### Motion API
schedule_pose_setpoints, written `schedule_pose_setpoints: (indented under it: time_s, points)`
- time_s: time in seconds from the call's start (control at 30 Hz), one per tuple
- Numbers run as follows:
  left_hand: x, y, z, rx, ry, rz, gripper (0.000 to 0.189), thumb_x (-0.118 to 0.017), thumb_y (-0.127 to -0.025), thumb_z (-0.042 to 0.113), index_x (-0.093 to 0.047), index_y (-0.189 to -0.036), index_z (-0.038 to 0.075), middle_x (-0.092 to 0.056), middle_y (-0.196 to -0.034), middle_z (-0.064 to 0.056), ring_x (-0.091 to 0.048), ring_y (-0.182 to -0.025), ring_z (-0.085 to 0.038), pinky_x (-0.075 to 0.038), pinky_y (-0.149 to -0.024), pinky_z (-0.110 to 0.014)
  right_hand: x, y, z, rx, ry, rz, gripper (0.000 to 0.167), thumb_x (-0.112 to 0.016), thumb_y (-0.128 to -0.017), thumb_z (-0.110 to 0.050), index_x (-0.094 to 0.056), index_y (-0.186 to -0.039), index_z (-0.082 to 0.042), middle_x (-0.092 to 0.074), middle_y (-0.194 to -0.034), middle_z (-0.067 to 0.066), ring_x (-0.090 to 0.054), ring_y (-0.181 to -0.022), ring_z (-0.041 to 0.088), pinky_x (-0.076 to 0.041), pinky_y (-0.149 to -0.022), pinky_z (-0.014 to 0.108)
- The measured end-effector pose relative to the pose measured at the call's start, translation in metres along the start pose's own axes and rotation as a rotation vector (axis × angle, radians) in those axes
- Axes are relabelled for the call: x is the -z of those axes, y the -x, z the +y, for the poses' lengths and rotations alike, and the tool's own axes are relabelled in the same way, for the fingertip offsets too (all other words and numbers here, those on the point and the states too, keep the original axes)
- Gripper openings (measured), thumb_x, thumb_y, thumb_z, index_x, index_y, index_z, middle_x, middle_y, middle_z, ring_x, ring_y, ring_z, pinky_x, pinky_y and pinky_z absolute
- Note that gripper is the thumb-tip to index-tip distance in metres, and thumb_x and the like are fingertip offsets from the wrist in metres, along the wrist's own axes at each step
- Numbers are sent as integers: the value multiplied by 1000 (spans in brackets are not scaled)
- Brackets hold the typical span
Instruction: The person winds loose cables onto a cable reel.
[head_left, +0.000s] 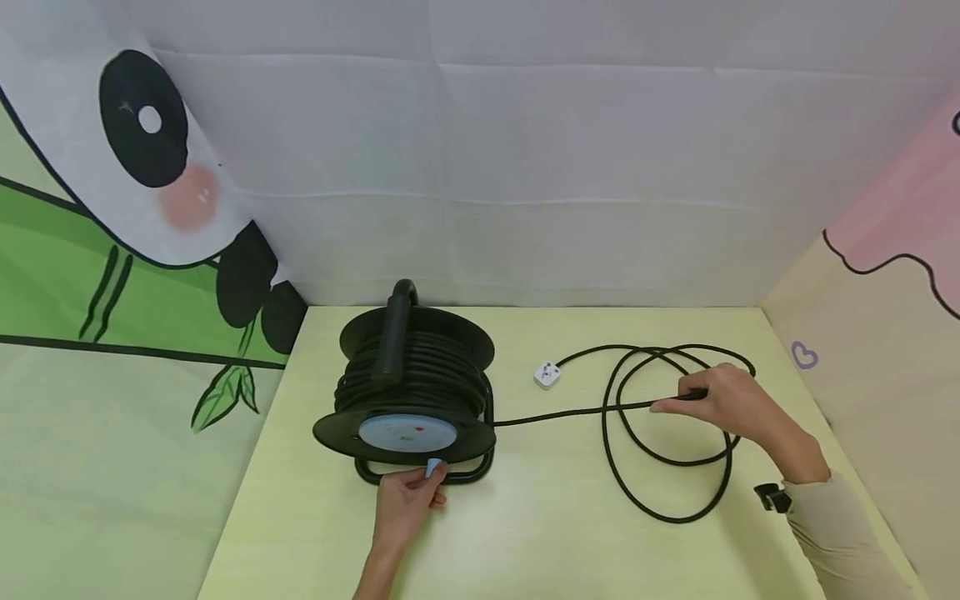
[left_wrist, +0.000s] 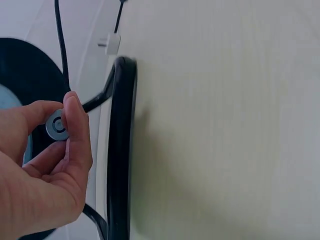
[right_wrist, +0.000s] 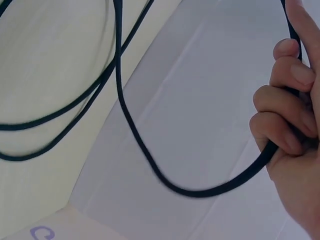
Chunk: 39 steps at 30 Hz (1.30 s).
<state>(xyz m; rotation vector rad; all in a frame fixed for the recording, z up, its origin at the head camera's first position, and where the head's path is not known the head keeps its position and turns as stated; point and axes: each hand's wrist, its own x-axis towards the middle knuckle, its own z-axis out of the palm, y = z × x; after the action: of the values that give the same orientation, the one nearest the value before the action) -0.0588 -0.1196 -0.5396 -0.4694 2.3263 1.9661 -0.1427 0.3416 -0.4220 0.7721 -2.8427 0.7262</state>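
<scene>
A black cable reel point(head_left: 408, 371) with a light-blue round face stands on the left part of the table, black cable wound thickly on its drum. At its front flange, my left hand point(head_left: 405, 508) pinches a small light-blue crank knob point(head_left: 432, 467) between thumb and fingers. The knob's round end point(left_wrist: 56, 125) shows in the left wrist view. Off to the right, my right hand point(head_left: 727, 402) grips the loose cable point(head_left: 555, 415), which runs nearly straight from the reel. In the right wrist view, curled fingers point(right_wrist: 280, 102) wrap the cable, and a slack loop hangs below.
Loose cable loops point(head_left: 611, 467) lie on the pale yellow table point(head_left: 525, 533) below my right hand. A white plug point(head_left: 547, 375) ends the cable between reel and loops. The reel's black tubular stand point(left_wrist: 122, 150) juts out in front. Printed fabric walls point(head_left: 525, 167) enclose the table's back and sides.
</scene>
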Motion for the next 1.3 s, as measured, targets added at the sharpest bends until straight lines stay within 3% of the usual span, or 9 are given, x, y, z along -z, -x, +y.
schedule_pose_setpoints:
  time_s: [0.27, 0.6, 0.87, 1.3]
  points:
    - [40, -6, -7, 23, -6, 107, 26, -77, -94, 12, -76, -97, -13, -72, -72, -22, -70, -56, -15, -63, -58, -28, 12, 16, 13, -77, -48, 13, 40, -87, -83, -27, -53, -62, -30, -31, -59, -23, -25, -53, -4, -25, -48, 18]
    - [74, -4, 8, 35, -54, 175, 35, -77, -95, 20, -75, -99, -15, -73, -74, -17, -72, -59, -17, -63, -61, -28, 11, 24, 19, -128, -69, 36, 43, -87, -84, -27, -51, -60, -27, -31, -57, -23, -25, -53, -2, -25, -46, 19]
    - [91, 1, 25, 31, -76, 223, 34, -76, -95, 18, -73, -101, -16, -73, -76, -18, -72, -59, -14, -63, -62, -25, 2, 23, 16, -211, -104, -31, 46, -85, -86, -36, -50, -58, -26, -31, -56, -20, -27, -53, 0, -24, -48, 20]
    - [108, 10, 65, 26, -82, 282, 45, -79, -93, 33, -75, -103, -11, -72, -69, -3, -72, -59, -15, -61, -64, -21, -10, 11, 13, -163, -87, -36, 43, -85, -85, -39, -51, -61, -29, -34, -55, -22, -28, -52, 0, -25, -48, 19]
